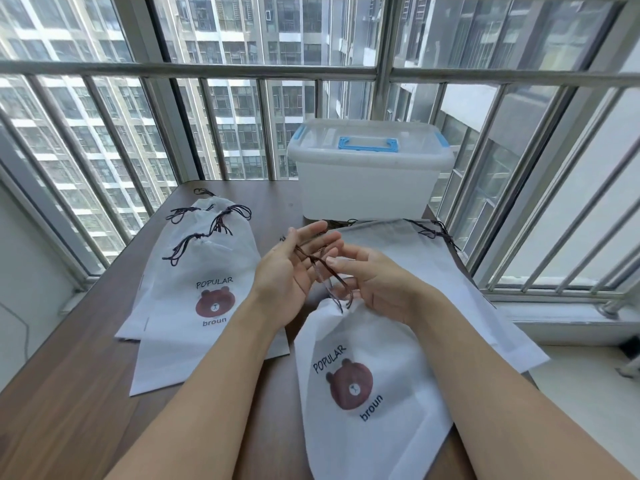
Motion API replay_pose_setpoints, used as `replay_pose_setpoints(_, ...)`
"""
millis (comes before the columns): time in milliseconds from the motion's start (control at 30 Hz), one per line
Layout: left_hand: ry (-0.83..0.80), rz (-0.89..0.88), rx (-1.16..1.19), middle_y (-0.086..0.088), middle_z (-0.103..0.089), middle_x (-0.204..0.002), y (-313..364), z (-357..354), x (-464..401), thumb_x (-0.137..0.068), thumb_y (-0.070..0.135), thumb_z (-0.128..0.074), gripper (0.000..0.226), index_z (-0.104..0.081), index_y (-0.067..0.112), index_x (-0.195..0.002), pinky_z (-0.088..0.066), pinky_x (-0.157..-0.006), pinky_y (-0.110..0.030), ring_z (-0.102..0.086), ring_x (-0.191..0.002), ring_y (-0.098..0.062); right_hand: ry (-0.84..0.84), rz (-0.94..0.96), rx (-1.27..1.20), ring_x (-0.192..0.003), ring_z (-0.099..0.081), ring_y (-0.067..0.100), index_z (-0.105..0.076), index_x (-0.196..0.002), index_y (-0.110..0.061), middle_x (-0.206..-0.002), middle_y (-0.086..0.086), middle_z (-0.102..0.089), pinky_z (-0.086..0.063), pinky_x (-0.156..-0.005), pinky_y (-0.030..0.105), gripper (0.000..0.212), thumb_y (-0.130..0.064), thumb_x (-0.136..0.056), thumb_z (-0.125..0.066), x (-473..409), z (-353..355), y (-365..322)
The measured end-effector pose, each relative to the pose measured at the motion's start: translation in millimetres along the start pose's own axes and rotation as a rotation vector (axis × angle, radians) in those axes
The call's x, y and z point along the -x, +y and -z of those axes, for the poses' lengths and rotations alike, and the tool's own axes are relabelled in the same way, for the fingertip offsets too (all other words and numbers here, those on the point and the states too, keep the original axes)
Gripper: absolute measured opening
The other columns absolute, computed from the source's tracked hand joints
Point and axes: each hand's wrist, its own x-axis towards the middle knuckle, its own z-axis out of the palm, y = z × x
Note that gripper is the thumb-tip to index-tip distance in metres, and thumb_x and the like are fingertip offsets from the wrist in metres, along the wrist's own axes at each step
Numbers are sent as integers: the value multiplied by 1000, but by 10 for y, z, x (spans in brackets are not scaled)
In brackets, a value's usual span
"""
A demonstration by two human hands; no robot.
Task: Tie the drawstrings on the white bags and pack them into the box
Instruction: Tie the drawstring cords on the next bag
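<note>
A white bag (367, 344) printed with a brown bear lies in front of me, its neck gathered. Its dark drawstring (337, 289) rises from the neck to my hands. My left hand (291, 268) is held palm-in with straight fingers, and the cord runs across them. My right hand (374, 282) pinches the cord between thumb and curled fingers, just above the bag's neck. A translucent box (370, 181) with a blue handle and its lid on stands at the table's far edge.
To the left lies a pile of bear-print bags (207, 271) with knotted cords. Flat white bags (433, 268) are stacked to the right, reaching past the edge of the wooden table (69, 393). Window bars (242, 71) enclose the far and right sides.
</note>
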Motion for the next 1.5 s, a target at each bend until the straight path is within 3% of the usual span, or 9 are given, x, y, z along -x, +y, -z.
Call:
replay_pose_setpoints(267, 83, -55, 47, -14, -74, -110, 28, 109, -79, -109, 40, -24, 56, -61, 12, -78, -53, -91, -38, -69, -106, -25, 316, 179, -566, -92, -72, 21, -66, -109, -6, -95, 9, -75, -56, -95, 37, 16, -2, -100, -53, -46, 150, -48)
replay_pose_setpoints(367, 122, -66, 180, -6, -65, -66, 90, 204, -112, -108, 43, -25, 52, -39, 18, -64, -50, -94, -39, -72, -78, -23, 409, 243, -862, -76, -72, 21, -63, -98, -5, -80, 12, -70, -60, -86, 40, 18, 4, -101, -47, -32, 307, -93)
replay_pose_setpoints(467, 195, -102, 286, 3, -26, -50, 178, 306, -107, -107, 39, -27, 50, -28, 19, -62, -49, -55, -25, -36, -42, -14, 509, 228, -1066, -43, -51, 13, -61, -95, -1, -65, 8, -56, -55, -49, 22, 23, 6, -100, -39, -21, 479, -72)
replay_pose_setpoints(600, 350, -261, -88, 4, -16, -51, 263, 395, -105, -108, 40, -27, 52, -21, 22, -60, -12, -39, -20, -12, -42, -12, 600, 130, -393, -36, -21, 6, -64, -97, -5, -55, -2, -29, -17, -32, 17, 31, 2, -101, -34, -2, 525, -87)
replay_pose_setpoints(833, 338, -450, -768, -7, -28, -52, 114, 498, -89, -106, 46, -31, 58, -35, 25, -52, -21, -51, -33, -26, -51, -22, 326, 137, 895, -46, -42, 0, -70, -71, -27, -51, -17, -51, -32, -51, 17, 26, -44, -90, -69, 104, 223, 27)
replay_pose_setpoints(1133, 411, -489, -663, 0, -63, -84, 26, 421, -32, -101, 27, -54, 12, -58, 19, -110, -57, -75, -38, -64, -75, -14, 210, 82, 620, -48, -27, 12, -53, -74, -11, -60, 1, -35, -18, -47, 27, 32, -30, -98, -61, 233, 194, 3)
replay_pose_setpoints(1300, 524, -575, -910, -10, -28, -159, 27, 419, -74, -84, 21, -75, 105, -2, 14, -158, -32, -118, -36, -31, -144, -21, 259, -15, 537, -63, -39, 21, -54, -79, -14, -74, 9, -44, -29, -55, 29, 29, -38, -93, -63, 163, 235, -2)
replay_pose_setpoints(1467, 510, -607, -1028, -11, -8, -166, -46, 342, -146, -86, 15, -73, 107, 6, 4, -156, -8, -124, -30, -8, -153, -19, 301, 6, 478, -110, -62, 26, -69, -107, -11, -100, 5, -69, -47, -67, 40, 56, -60, -80, -73, 134, 268, 7)
replay_pose_setpoints(1500, 494, -605, -1040, -12, -9, -166, -66, 330, -149, -87, 14, -72, 103, 3, 2, -156, -7, -124, -27, -9, -153, -20, 293, 48, 532, -66, -62, 12, -67, -115, -18, -100, -1, -66, -46, -62, 32, 55, -55, -77, -80, 162, 260, -2)
